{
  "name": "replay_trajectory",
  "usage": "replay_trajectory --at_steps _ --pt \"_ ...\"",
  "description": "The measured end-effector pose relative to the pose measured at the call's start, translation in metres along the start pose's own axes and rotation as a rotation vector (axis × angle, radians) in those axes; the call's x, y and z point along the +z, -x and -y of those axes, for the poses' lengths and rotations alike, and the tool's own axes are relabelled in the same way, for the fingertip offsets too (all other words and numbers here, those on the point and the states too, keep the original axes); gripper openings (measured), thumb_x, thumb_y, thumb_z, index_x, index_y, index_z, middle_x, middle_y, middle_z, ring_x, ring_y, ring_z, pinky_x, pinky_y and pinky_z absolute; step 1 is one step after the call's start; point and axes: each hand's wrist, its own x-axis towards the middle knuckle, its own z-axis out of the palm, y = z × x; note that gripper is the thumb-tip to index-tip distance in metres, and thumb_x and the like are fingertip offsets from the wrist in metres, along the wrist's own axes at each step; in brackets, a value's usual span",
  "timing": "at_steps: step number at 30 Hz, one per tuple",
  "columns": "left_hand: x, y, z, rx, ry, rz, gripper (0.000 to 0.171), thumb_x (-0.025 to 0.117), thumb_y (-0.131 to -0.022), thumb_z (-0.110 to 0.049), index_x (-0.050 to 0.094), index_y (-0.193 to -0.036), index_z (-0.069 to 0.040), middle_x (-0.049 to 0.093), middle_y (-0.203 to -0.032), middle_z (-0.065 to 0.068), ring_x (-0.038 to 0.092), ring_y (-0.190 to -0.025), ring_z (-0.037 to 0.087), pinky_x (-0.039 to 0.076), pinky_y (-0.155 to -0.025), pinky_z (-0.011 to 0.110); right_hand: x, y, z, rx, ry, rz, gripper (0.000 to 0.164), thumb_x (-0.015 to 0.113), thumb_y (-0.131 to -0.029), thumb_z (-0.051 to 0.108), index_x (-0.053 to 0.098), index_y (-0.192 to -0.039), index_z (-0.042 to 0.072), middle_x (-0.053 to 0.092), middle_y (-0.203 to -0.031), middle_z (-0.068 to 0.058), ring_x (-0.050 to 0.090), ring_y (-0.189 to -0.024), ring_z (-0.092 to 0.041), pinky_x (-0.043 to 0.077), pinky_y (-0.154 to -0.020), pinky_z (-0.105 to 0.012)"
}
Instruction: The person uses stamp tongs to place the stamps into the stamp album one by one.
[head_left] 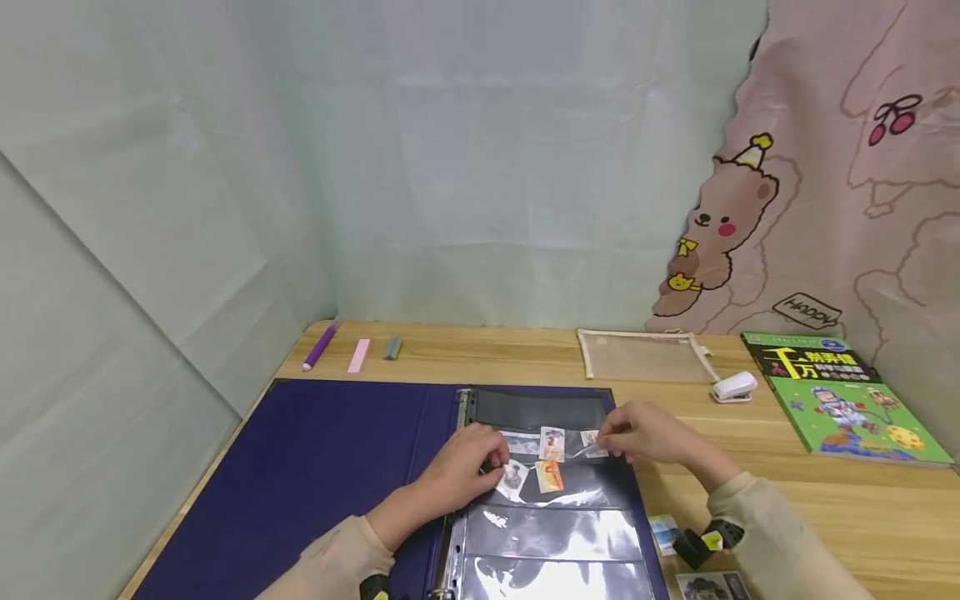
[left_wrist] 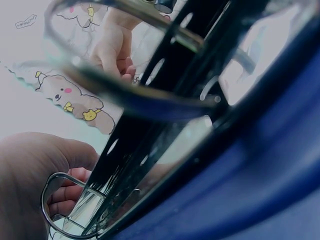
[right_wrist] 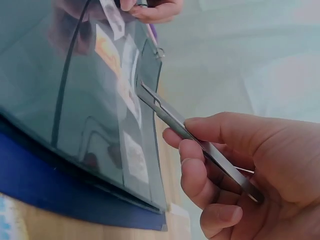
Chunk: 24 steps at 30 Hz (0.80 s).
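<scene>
A navy ring binder lies open, with a black stamp page of clear pockets on its right side. My right hand pinches metal tweezers between thumb and fingers, their tips at the upper pockets. Near those tips are a pale upright stamp, an orange stamp and a small stamp. At the page's ring side my left hand rests with curled fingers beside a grey-and-white stamp; whether it pinches the stamp or the pocket film I cannot tell.
Right of the binder lie a blue-and-white card and a portrait card, partly under my right wrist. Farther back are a mesh pouch, a white stapler and a green book. A purple pen, pink strip and grey eraser lie back left.
</scene>
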Motion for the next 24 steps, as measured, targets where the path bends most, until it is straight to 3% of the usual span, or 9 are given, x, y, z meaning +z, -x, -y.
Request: replay_trajectory --at_steps 5,17,24 --pt "-0.001 0.000 0.000 -0.006 0.006 0.000 0.016 0.069 -0.071 -0.014 0.056 -0.075 -0.021 0.051 -0.071 -0.013 0.044 -0.073 0.002 0.038 -0.073 0.023 0.002 -0.008 0.005 -0.033 0.060 0.013 0.011 0.058 -0.084 0.010 0.067 -0.079 0.005 0.057 -0.060 0.001 0.051 -0.048 -0.004 0.045 -0.047 -0.020" --pt "0.001 0.000 0.001 0.001 -0.002 0.007 0.017 0.070 -0.072 -0.016 0.054 -0.076 -0.022 0.052 -0.072 -0.012 0.044 -0.074 0.002 0.038 -0.073 0.023 -0.001 -0.015 0.009 -0.025 0.137 0.115 0.013 0.058 -0.084 0.009 0.066 -0.074 0.009 0.058 -0.057 0.002 0.052 -0.046 -0.005 0.044 -0.047 -0.019" --pt "0.001 0.000 0.001 -0.002 0.007 0.015 0.016 0.070 -0.073 -0.016 0.055 -0.076 -0.021 0.052 -0.072 -0.012 0.044 -0.074 0.002 0.038 -0.072 0.022 -0.006 -0.015 0.013 -0.005 0.134 0.153 0.014 0.058 -0.084 0.011 0.066 -0.073 0.007 0.057 -0.056 0.002 0.053 -0.045 -0.008 0.044 -0.047 -0.020"
